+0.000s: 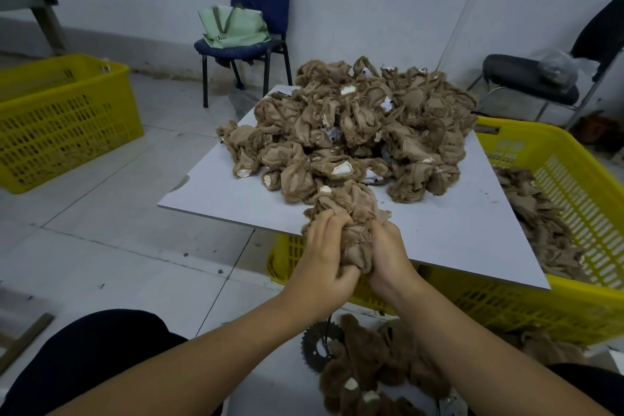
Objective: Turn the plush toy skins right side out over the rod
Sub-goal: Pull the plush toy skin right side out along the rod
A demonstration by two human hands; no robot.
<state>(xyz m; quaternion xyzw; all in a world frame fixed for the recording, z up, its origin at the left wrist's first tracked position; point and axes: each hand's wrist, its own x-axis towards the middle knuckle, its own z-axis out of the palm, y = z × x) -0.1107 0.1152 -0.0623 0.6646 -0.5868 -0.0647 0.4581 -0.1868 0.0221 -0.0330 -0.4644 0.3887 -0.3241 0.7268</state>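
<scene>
A brown inside-out plush skin [351,213] is bunched at the near edge of the white board [456,233]. My left hand [324,257] grips its left side, fingers curled into the cloth. My right hand [388,257] grips its right side, close against the left. Behind it a large heap of inside-out skins [354,125] covers the board. Furry turned skins [368,368] lie on the floor below my arms. A thin rod [328,328] rises from a toothed metal disc [315,348] under my hands; its top is hidden.
A yellow crate [553,199] with more skins stands under and right of the board. Another yellow crate [64,118] stands at the left. A blue chair [256,30] with a green bag [233,25] and a black chair [530,78] stand by the wall.
</scene>
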